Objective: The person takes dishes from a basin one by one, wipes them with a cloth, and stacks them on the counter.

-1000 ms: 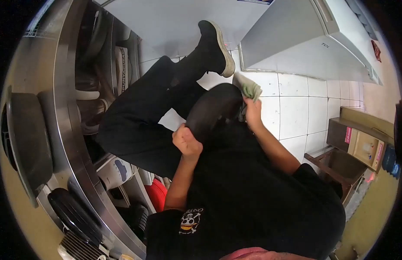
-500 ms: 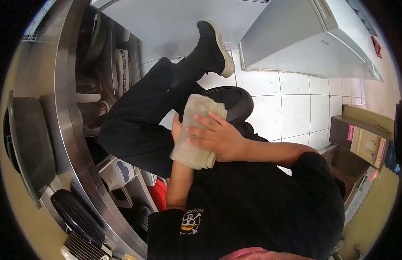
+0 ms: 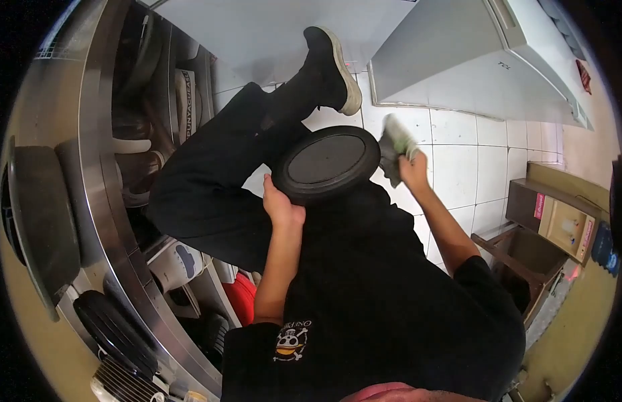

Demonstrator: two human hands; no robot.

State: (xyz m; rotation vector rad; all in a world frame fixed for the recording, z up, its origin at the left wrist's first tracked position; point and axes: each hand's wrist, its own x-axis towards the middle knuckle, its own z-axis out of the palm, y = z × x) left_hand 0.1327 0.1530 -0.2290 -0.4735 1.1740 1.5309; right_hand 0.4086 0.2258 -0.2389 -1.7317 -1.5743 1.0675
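Note:
My left hand (image 3: 282,204) grips the near left edge of a black oval plate (image 3: 330,161) with a raised rim; some of its fingers are hidden under the plate. The plate is over my lap, its broad face turned up toward me. Off to the right of the plate, my right hand (image 3: 415,171) is closed on a cloth (image 3: 397,142). The cloth shows pale and dark grey parts, smeared by motion, and is apart from the plate.
To the left runs a steel counter (image 3: 100,167) with shelves beneath, a dark pan (image 3: 46,214) and stacked black plates (image 3: 116,331) on it. Ahead right stands a white appliance (image 3: 452,60). Further right are a brown bin (image 3: 525,258) and a drawer unit (image 3: 559,214).
My right hand has swung right with the cloth, away from my left hand. The cloth no longer covers the plate, and the plate's face has come into full view.

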